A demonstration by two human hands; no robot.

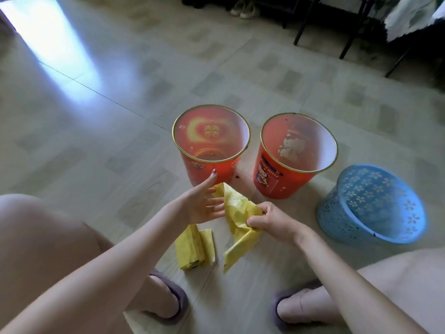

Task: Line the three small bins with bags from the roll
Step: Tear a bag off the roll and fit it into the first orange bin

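Two red bins stand upright on the floor: the left red bin (190,154) and the right red bin (267,179) with a cartoon cat print. A blue perforated bin (370,203) sits tilted at the right. None of the three shows a bag inside. A loose yellow bag (237,213) hangs between my hands. My right hand (272,221) grips its crumpled middle. My left hand (204,201) has straight, spread fingers touching the bag's upper end. The yellow bag roll (193,248) lies on the floor below my left hand.
I am crouched on a tiled floor, with my knees at both lower corners and my slippered feet (168,300) close below the roll. Black furniture legs (351,32) and a pair of shoes (243,8) stand at the back.
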